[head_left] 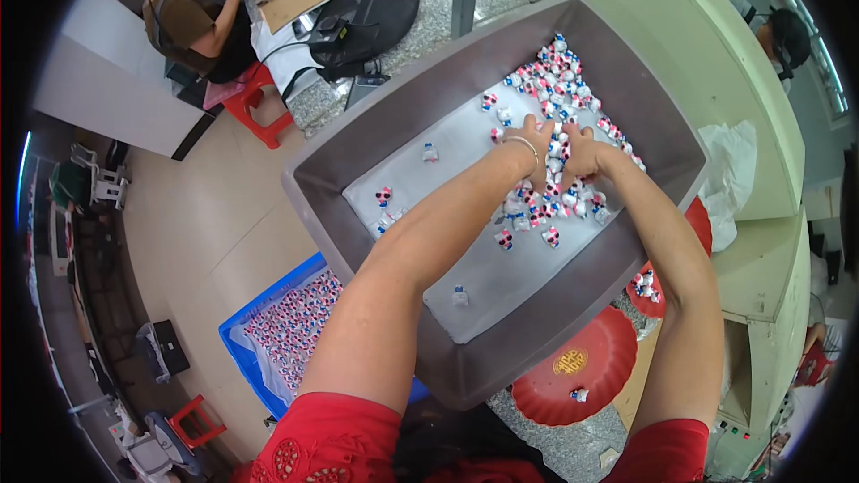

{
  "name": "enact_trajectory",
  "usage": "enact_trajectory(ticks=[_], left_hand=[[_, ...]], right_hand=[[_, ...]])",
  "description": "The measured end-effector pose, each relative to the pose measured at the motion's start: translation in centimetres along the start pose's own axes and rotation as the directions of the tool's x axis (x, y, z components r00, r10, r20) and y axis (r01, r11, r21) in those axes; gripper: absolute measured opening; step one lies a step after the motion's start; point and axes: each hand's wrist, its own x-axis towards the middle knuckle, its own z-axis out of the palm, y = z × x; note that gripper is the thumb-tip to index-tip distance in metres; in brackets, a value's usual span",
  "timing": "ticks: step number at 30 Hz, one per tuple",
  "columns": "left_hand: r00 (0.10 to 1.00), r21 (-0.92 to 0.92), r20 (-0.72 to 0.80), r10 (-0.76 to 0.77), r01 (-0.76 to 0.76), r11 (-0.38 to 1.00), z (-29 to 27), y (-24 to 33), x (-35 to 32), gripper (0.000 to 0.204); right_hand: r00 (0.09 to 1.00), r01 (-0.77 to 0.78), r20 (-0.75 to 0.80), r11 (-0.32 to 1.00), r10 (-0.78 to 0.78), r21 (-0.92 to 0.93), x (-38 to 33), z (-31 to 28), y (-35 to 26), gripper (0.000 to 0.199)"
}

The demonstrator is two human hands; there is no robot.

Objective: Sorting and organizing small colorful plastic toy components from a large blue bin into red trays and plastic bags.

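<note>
A deep grey-brown plastic bin (pixel 376 139) stands tilted across the view, its floor lined with a pale sheet (pixel 488 304). Many small white, pink and blue figurines (pixel 559 72) are heaped along its far right side. My left hand (pixel 534 145) is in the heap, its fingers bent downward and a thin bracelet at the wrist. Close beside it, my right hand (pixel 583 156) curls in from the right. Several figurines lie cupped between the two hands; the fingertips are partly hidden among them. A few loose figurines, one a pale piece (pixel 460 296), are scattered over the sheet.
A blue crate (pixel 234 322) full of similar figurines sits lower left. Red scalloped trays (pixel 546 367) lie below the bin, figurines on them. A green cabinet (pixel 689 45) flanks the right side. Another person (pixel 192 22) sits at the far-left table beside a black fan-shaped item (pixel 380 22).
</note>
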Motion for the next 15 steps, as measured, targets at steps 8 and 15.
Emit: enact_trajectory(ticks=[8, 15], left_hand=[[0.996, -0.703, 0.033, -0.079, 0.079, 0.706, -0.3, -1.8, 0.8, 0.091], [0.972, -0.460, 0.153, 0.177, -0.088, 0.883, -2.5, -1.5, 0.3, 0.062]], right_hand=[[0.953, 0.038, 0.117, 0.497, -0.278, 0.867, -1.5, 0.4, -0.5, 0.072], [0.985, -0.034, 0.062, 0.163, -0.164, 0.986, -0.5, 3.8, -1.5, 0.064]])
